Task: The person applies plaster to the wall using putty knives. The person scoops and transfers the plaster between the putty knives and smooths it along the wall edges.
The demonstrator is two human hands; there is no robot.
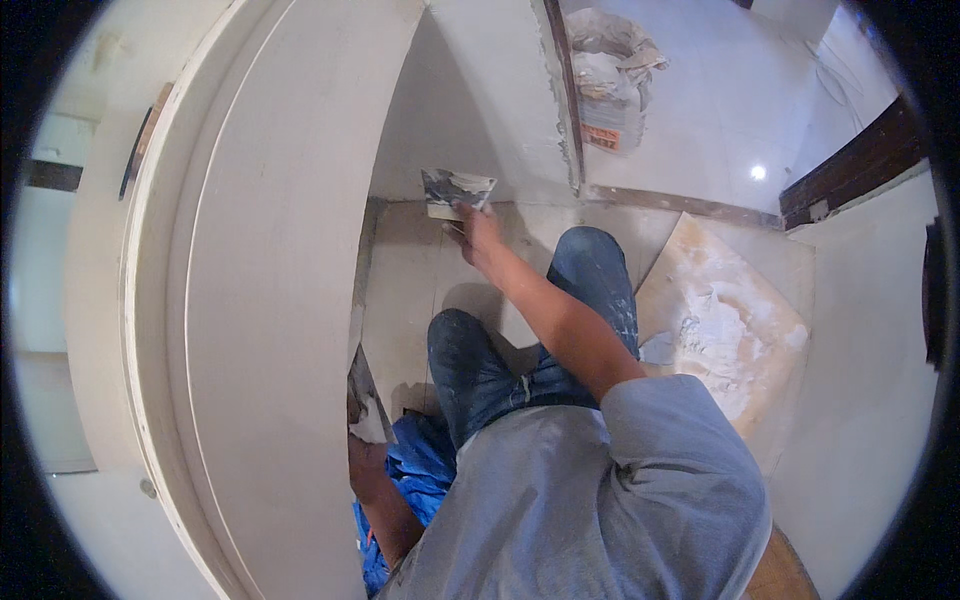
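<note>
Right hand (476,236): we are gripping wide putty knife (444,192) before lower wall (475,110). For even finish, we are best keeping blade shallow, pressure steady. Blade is showing dark grey, white paste (474,182) clinging along it. Left hand (366,453): partly hidden beside pale panel (280,250); we are not discerning its grip.

Looks like the inside of a building, perhaps a home, under finishing work. Judged so from a scraper (458,192) smeared with paste (474,182), a board (664,275) heaped with more, an open bag (612,85), a wall (470,90) with a ragged edge, and a glossy floor (710,130).
</note>
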